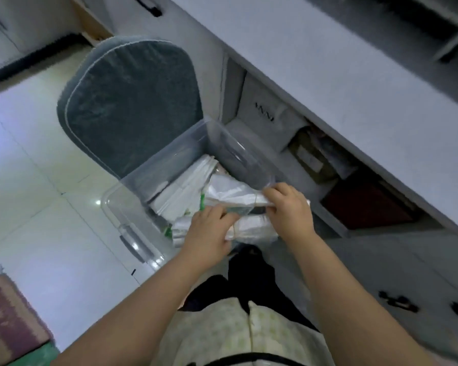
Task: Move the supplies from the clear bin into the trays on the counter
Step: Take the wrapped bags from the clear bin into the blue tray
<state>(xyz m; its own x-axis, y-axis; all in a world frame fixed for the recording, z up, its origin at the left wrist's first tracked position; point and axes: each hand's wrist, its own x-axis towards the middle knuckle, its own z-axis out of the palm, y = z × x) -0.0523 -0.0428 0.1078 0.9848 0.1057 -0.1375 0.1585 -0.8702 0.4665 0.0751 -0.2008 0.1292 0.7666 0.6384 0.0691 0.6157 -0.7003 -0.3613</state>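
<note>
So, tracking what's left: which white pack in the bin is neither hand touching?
The flat stack at the back of the bin; the left hand and right hand hold the wrapped packs nearer the person.

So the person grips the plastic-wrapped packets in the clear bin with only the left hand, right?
Not quite: both hands do. The head view shows the left hand and the right hand gripping the plastic-wrapped packets in the clear bin.
</note>
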